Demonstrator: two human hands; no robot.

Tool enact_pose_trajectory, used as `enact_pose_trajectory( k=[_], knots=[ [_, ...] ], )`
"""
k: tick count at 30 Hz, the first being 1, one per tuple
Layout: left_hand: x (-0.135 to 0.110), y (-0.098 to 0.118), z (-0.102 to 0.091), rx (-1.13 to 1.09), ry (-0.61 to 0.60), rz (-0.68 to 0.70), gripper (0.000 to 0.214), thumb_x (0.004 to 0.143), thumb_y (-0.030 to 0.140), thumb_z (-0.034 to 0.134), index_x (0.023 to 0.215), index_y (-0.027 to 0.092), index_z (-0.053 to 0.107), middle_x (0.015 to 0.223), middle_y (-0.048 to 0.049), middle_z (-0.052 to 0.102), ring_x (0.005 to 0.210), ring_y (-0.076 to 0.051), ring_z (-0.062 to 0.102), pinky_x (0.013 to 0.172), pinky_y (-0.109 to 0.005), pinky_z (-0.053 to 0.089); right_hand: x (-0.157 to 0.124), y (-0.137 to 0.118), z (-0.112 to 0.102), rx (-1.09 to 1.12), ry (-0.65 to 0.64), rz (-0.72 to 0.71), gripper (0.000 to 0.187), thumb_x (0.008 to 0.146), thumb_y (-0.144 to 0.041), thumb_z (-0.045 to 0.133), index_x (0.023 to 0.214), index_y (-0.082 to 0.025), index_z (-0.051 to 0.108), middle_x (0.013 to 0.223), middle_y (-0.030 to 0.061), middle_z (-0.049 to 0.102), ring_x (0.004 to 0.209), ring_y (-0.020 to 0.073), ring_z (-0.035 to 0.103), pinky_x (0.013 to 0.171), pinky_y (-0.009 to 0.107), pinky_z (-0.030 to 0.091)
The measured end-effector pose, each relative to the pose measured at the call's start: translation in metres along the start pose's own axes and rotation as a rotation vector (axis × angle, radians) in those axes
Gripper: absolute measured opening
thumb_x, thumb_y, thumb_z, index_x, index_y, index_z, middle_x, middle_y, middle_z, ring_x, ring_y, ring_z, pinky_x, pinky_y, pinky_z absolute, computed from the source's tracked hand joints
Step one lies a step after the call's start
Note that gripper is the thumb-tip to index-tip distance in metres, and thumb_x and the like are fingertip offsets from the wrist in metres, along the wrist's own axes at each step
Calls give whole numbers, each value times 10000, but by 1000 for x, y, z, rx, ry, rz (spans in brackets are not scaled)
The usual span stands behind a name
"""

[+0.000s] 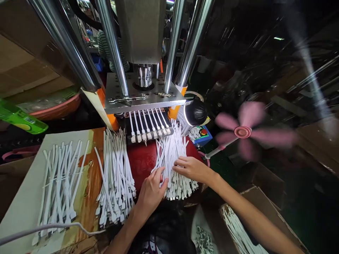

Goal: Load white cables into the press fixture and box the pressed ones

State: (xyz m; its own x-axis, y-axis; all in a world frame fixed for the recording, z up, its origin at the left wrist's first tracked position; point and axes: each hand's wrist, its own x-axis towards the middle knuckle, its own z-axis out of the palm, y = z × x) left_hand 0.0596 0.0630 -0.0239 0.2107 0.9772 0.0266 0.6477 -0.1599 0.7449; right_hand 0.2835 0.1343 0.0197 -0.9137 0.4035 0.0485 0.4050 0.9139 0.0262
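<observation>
A pile of short white cables [174,148] with connector ends lies on the red surface [140,157] in front of the press. My left hand [152,187] is at the pile's left edge, thumb and forefinger apart, nothing visibly gripped. On the pile's right side my right hand [192,169] rests with its fingers stretched over the cables; its thumb is hidden. Behind the pile, a row of several white cables [149,123] sits side by side in a dark mould [165,132] under the press's metal plate [150,100].
Left are a bundle of white cables [116,180] and looser cables [59,183] on a board [26,180]. A pink fan [242,132], blurred by spinning, stands right, near a black lamp [195,112] and a blue control box [203,137]. A carton [261,197] holds cables below my right arm.
</observation>
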Motion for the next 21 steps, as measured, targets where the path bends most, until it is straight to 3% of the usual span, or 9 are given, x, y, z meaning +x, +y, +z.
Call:
enact_pose_trajectory(
  k=[4, 7, 12, 15, 18, 21],
  knots=[
    [0, 1, 0, 6, 6, 6, 293, 953, 250, 509, 1213, 181, 625, 818, 5, 606, 641, -176, 609, 676, -311, 479, -5, -2, -4, 230, 29, 132, 173, 1078, -249, 542, 1048, -160, 687, 897, 54, 662, 860, 190, 599, 745, 297, 457],
    [0, 1, 1, 11, 12, 15, 284, 956, 253, 503, 1202, 183, 625, 817, 5, 594, 653, -179, 612, 672, -310, 478, 0, -4, -4, 162, -38, 197, 166, 1078, -194, 526, 1061, -148, 685, 854, 40, 637, 803, 184, 589, 706, 296, 438],
    [0, 2, 1, 23, 20, 28, 263, 964, 252, 496, 1186, 193, 623, 813, 5, 594, 672, -178, 618, 690, -307, 488, 18, -3, -2, -98, -168, 65, 120, 1029, -118, 568, 959, -140, 662, 923, 68, 625, 839, 212, 577, 723, 334, 449],
    [0, 1, 0, 28, 21, 29, 262, 965, 250, 499, 1189, 191, 620, 805, 7, 594, 669, -178, 619, 694, -307, 495, 22, 2, -2, -152, -141, -41, 168, 1051, -156, 541, 918, -155, 644, 929, 71, 631, 840, 210, 580, 711, 336, 465],
    [0, 1, 1, 28, 22, 24, 268, 971, 252, 490, 1196, 188, 620, 806, 6, 597, 675, -181, 626, 700, -309, 499, 17, 3, -8, -114, 72, -58, 185, 1054, -98, 491, 940, -160, 623, 927, 69, 667, 788, 186, 596, 689, 320, 489],
    [0, 1, 1, 25, 19, 13, 276, 968, 248, 486, 1199, 183, 622, 824, 0, 605, 681, -183, 630, 707, -313, 498, 7, -1, -25, 49, 479, 72, 131, 1028, -67, 512, 1024, -161, 604, 962, 82, 725, 821, 177, 665, 708, 301, 546]
  ],
)
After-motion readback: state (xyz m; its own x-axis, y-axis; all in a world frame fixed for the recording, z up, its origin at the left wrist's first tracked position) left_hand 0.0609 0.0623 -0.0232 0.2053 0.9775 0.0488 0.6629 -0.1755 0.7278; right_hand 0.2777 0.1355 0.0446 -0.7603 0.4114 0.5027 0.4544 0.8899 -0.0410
